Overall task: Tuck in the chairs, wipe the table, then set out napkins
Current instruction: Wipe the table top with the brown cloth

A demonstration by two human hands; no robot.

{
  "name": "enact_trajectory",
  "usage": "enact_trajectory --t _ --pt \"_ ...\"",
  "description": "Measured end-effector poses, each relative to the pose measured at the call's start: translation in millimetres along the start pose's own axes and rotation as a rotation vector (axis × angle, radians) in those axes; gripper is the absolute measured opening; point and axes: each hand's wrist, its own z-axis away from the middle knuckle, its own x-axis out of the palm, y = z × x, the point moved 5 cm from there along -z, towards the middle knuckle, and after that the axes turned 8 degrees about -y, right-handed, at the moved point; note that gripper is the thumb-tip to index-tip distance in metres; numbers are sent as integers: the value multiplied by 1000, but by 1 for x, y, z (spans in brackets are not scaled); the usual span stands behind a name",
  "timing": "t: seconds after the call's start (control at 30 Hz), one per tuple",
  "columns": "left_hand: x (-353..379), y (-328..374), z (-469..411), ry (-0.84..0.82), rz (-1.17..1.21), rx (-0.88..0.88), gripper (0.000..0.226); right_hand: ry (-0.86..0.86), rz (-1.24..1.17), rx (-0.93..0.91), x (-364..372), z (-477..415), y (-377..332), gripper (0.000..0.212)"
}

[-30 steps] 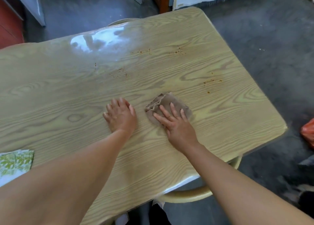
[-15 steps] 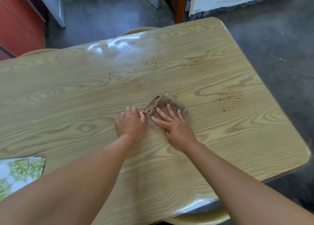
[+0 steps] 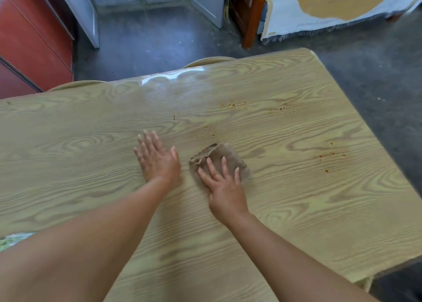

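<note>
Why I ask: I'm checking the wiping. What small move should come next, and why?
Probably slide the cloth forward over the nearest crumbs. The right hand presses flat on the cloth, those crumbs lie just beyond its far edge, and more specks sit farther off and to the right. The left hand rests flat on the table.

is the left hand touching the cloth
Apart. The head view shows bare table between the left hand and the cloth, which only the right hand presses.

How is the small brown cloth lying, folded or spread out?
Folded: the small brown cloth shows layered edges at its far left side, a compact pad under the right hand.
</note>
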Motion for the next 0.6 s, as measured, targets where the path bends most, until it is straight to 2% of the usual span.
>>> enact_trajectory --t 0.17,0.3,0.37,0.47,0.53,0.6 --pt "2 -9 -10 -169 -92 -104 64 -70 76 11 -13 -35 9 67" --pt "-3 -12 -15 -170 -119 -87 56 -154 16 107 -33 -75 5 77" --pt "-5 -16 -15 -159 -106 -67 56 -150 30 128 -34 -70 -1 75" --pt "-9 -19 -12 -77 -11 -37 52 -129 119 15 -11 -34 -17 66" --pt "-13 -23 -12 31 130 -25 45 -94 192 -136 7 -12 -35 63" --pt "-16 -25 -15 142 288 -52 42 -82 246 -196 16 -15 -45 61"
